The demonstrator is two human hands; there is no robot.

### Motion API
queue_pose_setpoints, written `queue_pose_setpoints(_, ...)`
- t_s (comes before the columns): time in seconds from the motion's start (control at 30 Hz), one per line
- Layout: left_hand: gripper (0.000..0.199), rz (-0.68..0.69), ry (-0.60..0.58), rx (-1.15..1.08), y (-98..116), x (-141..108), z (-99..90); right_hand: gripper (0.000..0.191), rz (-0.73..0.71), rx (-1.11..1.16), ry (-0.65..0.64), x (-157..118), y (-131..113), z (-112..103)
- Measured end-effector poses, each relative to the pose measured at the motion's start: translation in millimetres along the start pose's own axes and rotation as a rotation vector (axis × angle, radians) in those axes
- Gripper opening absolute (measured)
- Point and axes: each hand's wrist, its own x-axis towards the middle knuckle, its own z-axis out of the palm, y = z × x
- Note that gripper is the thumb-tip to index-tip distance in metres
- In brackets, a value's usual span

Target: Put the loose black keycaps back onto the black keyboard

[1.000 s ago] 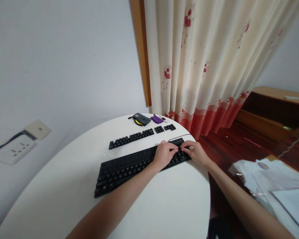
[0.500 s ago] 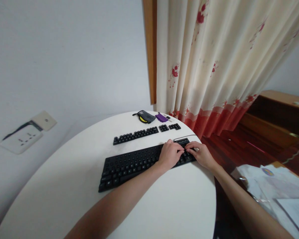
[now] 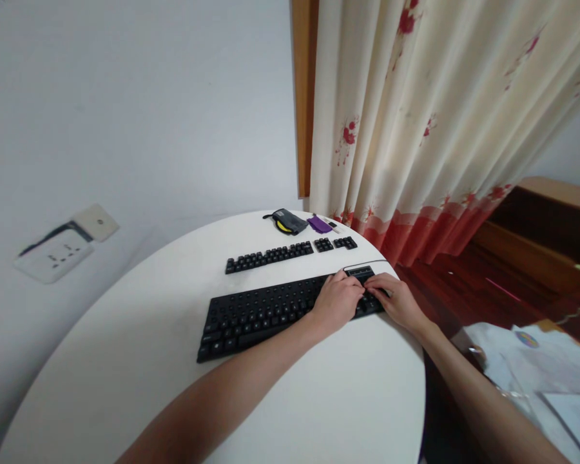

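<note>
A black keyboard (image 3: pixel 260 314) lies slantwise on the white round table (image 3: pixel 140 335). Its back rows look bare of keycaps, while the front rows carry theirs. My left hand (image 3: pixel 337 298) rests over the keyboard's right part, fingers bent and pressed together at the number pad. Facing it, my right hand (image 3: pixel 392 295) pinches at the same spot, fingertips almost touching the left ones. Whatever sits between the fingertips is hidden or too small to make out. Behind the keyboard, loose black keycaps stand in a long row (image 3: pixel 269 256) and two shorter groups, a middle one (image 3: pixel 323 245) and a right one (image 3: pixel 345 243).
At the table's back lie a dark grey pouch (image 3: pixel 290 222) with yellow inside and a purple cloth piece (image 3: pixel 319 223). A thin cable (image 3: pixel 367 263) runs behind the keyboard. A wall socket (image 3: pixel 55 256) is at left, a curtain (image 3: pixel 381 129) behind, papers (image 3: pixel 531 354) at right.
The view has shifted slightly, so the table and keyboard appear a little further right. Both hands stay at the number pad, their fingertips still close together.
</note>
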Motion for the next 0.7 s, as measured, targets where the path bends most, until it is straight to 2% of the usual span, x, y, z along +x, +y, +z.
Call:
queue_pose_setpoints(0.13,0.024,-0.03,0.009,-0.059,-1.5,0.5,2.1,0.016,0.023,0.003,0.055,-1.8,0.5,3.3)
queue_pose_setpoints(0.5,0.025,-0.034,0.038,-0.145,-4.1,0.9,3.0,0.018,0.061,0.008,0.042,-3.0,1.2,1.2)
queue_pose_setpoints(0.7,0.024,-0.041,0.046,-0.166,-3.5,1.0,2.1,0.015,0.033,0.035,0.058,-3.2,-2.5,0.1)
